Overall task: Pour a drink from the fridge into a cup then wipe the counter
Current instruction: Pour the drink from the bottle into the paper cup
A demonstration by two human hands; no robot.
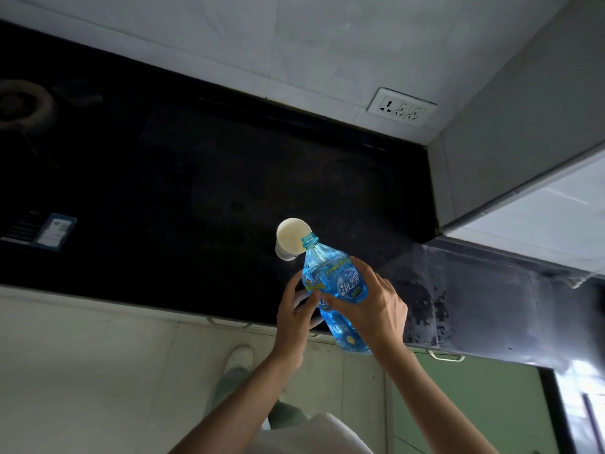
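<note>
Above the glossy black counter (196, 191), one clear blue plastic bottle (330, 283), uncapped, tilts with its ridged neck at the rim of one round white cup (292, 239). Right hand (376, 306) wraps its labelled middle; left hand (294, 312) curls fingers against its side. One white wall socket (401, 107) sits beyond, one burner (23, 106) far left.

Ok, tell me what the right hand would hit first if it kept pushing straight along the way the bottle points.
The right hand grips the blue bottle, whose open neck tilts toward the white cup. Pushed on, the neck would probably meet the cup's rim first; depth is hard to judge in this view.
</note>
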